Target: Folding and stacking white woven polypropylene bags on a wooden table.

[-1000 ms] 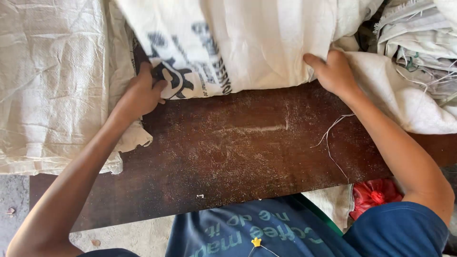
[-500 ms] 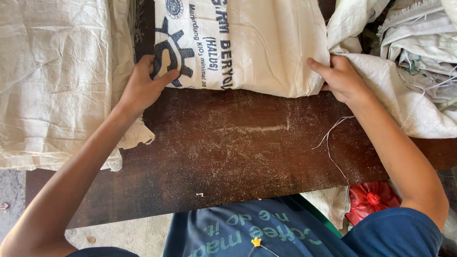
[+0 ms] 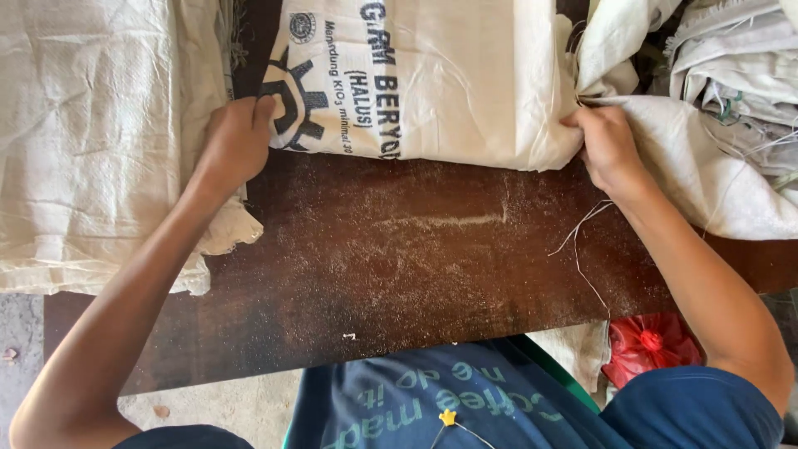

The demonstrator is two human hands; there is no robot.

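Both arms outstretched: left hand (image 3: 235, 143) and right hand (image 3: 607, 148) fingers clamped on opposite corners of the printed white woven sack (image 3: 432, 83) above the dark wooden table (image 3: 399, 266).

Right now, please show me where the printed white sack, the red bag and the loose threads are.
printed white sack (image 3: 465, 91), head view, plain cloth right of the print
red bag (image 3: 652, 345), head view, its knotted middle
loose threads (image 3: 578, 249), head view, strand on the brown table

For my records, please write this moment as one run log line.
left hand: grips left edge of printed white sack | right hand: grips its right edge | sack: on dusty brown table | plain sacks: at left
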